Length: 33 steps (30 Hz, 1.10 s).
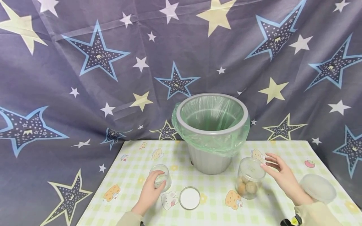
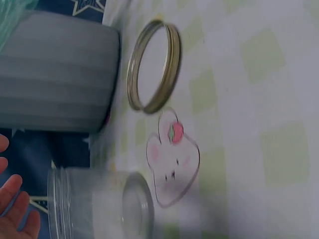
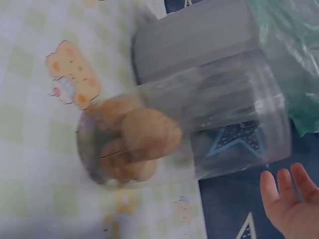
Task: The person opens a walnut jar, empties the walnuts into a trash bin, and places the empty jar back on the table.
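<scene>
At the left of the table, my left hand (image 1: 151,191) hovers at the mouth of a small clear jar (image 1: 167,182). In the left wrist view its loosely bent fingers (image 2: 15,199) appear just beyond the jar's rim, seemingly apart from it. On the right stands a taller clear jar (image 1: 250,174), with several round light-brown things (image 3: 149,134) at its bottom; their kind is unclear. Beside its top, my right hand (image 1: 284,177) has its fingers spread, holding nothing; whether a fingertip touches the rim cannot be told.
A grey bin (image 1: 210,160) lined with a green bag (image 1: 215,142) stands at the back middle. A round metal-rimmed lid (image 1: 189,198) lies between the jars. Partly behind my right wrist is a pale translucent rounded piece (image 1: 320,188). A star-patterned curtain (image 1: 113,84) hangs behind the table.
</scene>
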### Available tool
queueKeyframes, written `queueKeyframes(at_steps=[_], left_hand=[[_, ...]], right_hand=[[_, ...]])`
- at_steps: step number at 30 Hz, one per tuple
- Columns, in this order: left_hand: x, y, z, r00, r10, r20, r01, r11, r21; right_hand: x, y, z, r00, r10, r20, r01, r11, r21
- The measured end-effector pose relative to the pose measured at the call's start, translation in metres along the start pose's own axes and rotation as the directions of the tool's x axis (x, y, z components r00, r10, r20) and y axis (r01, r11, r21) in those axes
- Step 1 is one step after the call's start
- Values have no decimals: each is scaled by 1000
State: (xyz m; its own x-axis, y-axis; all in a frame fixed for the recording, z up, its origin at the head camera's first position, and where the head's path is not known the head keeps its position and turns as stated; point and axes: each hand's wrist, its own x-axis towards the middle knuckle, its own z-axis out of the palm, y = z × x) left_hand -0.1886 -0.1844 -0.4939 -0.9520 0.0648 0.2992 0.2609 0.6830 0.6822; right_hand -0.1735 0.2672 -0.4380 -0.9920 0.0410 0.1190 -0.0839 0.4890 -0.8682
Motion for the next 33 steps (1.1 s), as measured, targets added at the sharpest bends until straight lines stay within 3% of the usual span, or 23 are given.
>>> queueKeyframes(at_steps=[10,14,19,27,33], left_hand=[[-8,9,20,998,62,21,-60,995,-83],[-9,13,28,997,61,43,-55,991,-120],[-7,20,42,996,81,31,-76,988,-132],[2,44,58,993,91,69,-78,982,-171],[10,59,62,988,103,117,-84,984,-159]], right_hand=[[-8,41,19,983,41,176,-65,990,129],[-8,57,27,967,85,241,-117,986,123],[-6,69,38,957,87,278,-126,984,127],[-2,75,57,986,-5,164,-26,983,184],[0,75,67,996,0,92,-17,984,179]])
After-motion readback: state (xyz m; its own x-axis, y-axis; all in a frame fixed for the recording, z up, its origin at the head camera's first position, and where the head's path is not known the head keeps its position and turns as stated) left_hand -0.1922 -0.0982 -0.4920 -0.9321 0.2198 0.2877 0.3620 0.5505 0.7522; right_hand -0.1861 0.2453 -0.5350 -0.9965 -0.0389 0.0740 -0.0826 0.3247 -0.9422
